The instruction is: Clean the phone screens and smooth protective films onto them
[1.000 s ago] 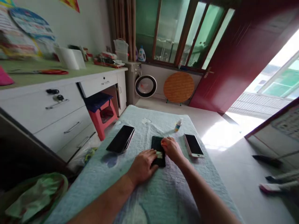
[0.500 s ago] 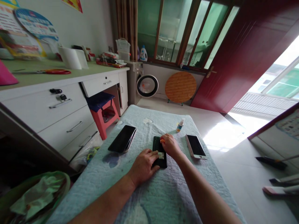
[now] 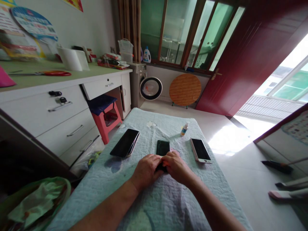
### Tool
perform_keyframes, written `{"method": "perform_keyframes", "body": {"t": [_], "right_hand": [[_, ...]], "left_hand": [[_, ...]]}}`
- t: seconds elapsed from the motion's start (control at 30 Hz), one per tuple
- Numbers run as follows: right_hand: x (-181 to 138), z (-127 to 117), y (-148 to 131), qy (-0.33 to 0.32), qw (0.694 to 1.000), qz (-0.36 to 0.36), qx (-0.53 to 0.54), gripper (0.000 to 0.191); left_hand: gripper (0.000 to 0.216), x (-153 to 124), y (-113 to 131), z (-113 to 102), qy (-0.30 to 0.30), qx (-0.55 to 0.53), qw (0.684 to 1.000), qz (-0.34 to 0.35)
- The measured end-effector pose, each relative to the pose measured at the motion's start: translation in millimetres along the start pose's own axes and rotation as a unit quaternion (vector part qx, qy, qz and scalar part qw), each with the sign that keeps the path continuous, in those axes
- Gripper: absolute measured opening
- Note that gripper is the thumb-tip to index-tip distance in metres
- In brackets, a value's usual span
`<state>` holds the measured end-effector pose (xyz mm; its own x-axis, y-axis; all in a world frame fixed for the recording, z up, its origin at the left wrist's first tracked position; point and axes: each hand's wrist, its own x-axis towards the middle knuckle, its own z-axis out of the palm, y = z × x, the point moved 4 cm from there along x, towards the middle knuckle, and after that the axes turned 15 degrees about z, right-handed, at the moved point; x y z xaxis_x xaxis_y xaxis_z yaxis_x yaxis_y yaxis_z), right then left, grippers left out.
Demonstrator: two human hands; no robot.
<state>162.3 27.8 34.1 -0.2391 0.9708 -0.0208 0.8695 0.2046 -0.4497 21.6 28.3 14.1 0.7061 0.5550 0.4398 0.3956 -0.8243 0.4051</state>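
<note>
A dark smartphone point(image 3: 163, 148) lies back up on the cloth, its lower part covered by my hands. My left hand point(image 3: 147, 167) grips it from the left, fingers across its back and thumb by the lower edge. My right hand point(image 3: 176, 166) is closed and pressed on the phone's lower part, close to my left fingertips. A small orange piece shows in its pinch; its kind cannot be made out. Left of the hands lies a black-screened phone point(image 3: 125, 142), with another layer under it. To the right is a white-framed phone point(image 3: 201, 150). A small spray bottle point(image 3: 184, 129) stands behind.
The light blue quilted cloth point(image 3: 115, 192) covers the table. On the left are a white desk point(image 3: 64, 118), a red stool point(image 3: 103, 123) and a green-rimmed bin point(image 3: 68, 189). A washing machine point(image 3: 137, 86) stands at the back with its door open, beside a round wooden board point(image 3: 185, 89).
My right hand has moved down the phone toward me, with the orange piece, and is now beside my left fingers. The phone's upper back is uncovered. My left hand has hardly moved.
</note>
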Motion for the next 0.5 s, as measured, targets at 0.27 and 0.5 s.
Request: {"method": "perform_keyframes", "body": {"t": [0.27, 0.5], "right_hand": [[3.3, -10.3, 2.0, 0.0, 0.998, 0.041, 0.048, 0.008], [-4.6, 5.0, 3.5, 0.035, 0.999, 0.039, -0.009, 0.01]], "left_hand": [[0.026, -0.8, 0.1, 1.3, 0.015, -0.007, 1.0, -0.001], [0.03, 0.7, 2.3, -2.8, 0.01, -0.01, 1.0, 0.003]]}}
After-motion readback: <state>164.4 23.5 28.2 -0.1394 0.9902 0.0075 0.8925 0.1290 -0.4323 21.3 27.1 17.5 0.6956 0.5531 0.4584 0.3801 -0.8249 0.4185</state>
